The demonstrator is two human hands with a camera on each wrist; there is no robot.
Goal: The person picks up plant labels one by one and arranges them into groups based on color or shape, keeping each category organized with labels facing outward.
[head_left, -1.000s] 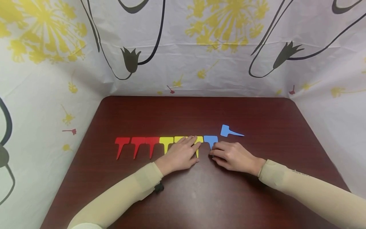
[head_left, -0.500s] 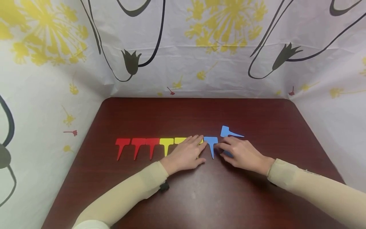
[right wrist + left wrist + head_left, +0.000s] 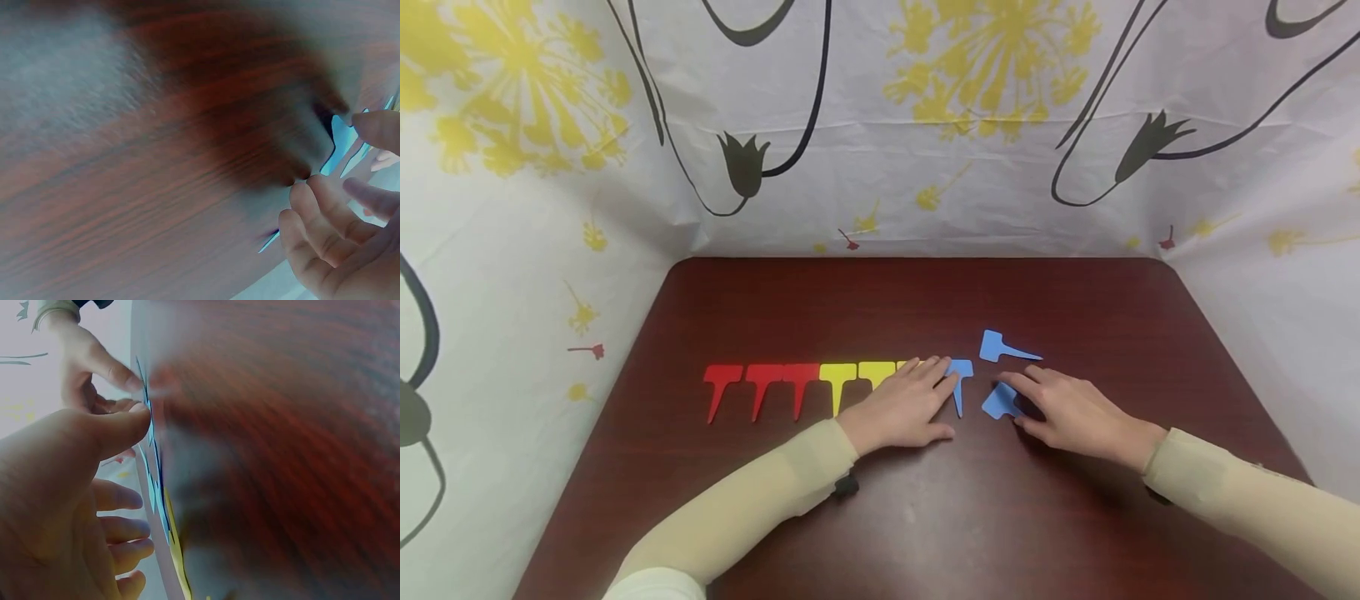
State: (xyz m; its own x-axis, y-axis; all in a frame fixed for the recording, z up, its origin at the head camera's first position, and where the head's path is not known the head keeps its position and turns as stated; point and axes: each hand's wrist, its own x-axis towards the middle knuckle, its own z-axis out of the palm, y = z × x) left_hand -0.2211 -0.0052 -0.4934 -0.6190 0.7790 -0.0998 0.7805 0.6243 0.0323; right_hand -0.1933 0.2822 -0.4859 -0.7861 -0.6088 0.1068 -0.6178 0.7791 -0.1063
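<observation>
Several T-shaped plastic plant labels lie in a row: three red point(image 3: 765, 374), three yellow point(image 3: 838, 372), then a blue label point(image 3: 960, 369) at the right end. My left hand point(image 3: 901, 406) lies over the last yellow label, hiding most of it, with its fingertips at the blue label's left edge. A second blue label point(image 3: 999, 402) lies tilted just right of the row. My right hand point(image 3: 1071, 412) is over its stem, fingers and thumb spread at its two sides. In the right wrist view, the thumb point(image 3: 378, 130) overlaps this label.
A third blue label point(image 3: 992, 346) lies sideways behind the tilted one, stem pointing right. The dark wooden table point(image 3: 910, 304) is bounded at the back and sides by a white flowered curtain point(image 3: 880, 167).
My right hand has moved right, away from the row's blue label, uncovering the tilted label. My left hand has slid slightly right along the row, over the edge of the blue label.
</observation>
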